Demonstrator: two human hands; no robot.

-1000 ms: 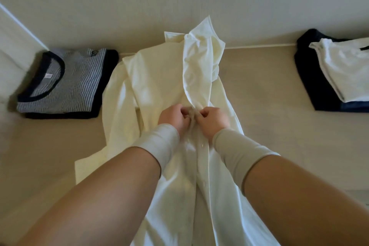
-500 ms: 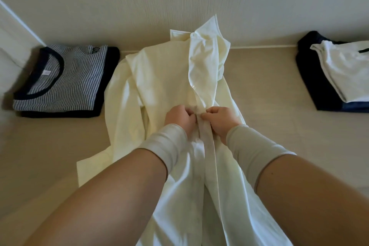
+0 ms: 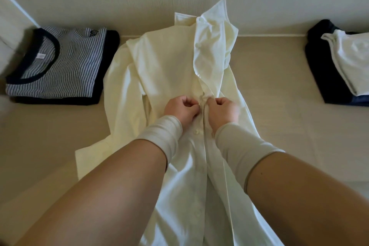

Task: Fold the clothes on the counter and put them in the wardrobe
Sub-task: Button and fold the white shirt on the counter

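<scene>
A cream button-up shirt [image 3: 165,62] lies lengthwise on the beige counter [image 3: 279,118], collar toward the wall and hem toward me. Its upper right front panel is folded back and stands up near the collar. My left hand [image 3: 180,109] and my right hand [image 3: 223,109] sit side by side at the shirt's middle, each pinching one edge of the button placket between curled fingers. A button shows just below my hands. Both wrists wear pale knit cuffs.
A folded striped T-shirt with dark trim [image 3: 58,66] lies at the left on a dark garment. At the right edge a white garment [image 3: 347,60] rests on a dark navy one [image 3: 321,70]. The wall runs right behind the counter.
My hands have shifted slightly up the placket and stayed pinched together on it. The view tilted down, so the wall sockets left the frame.
</scene>
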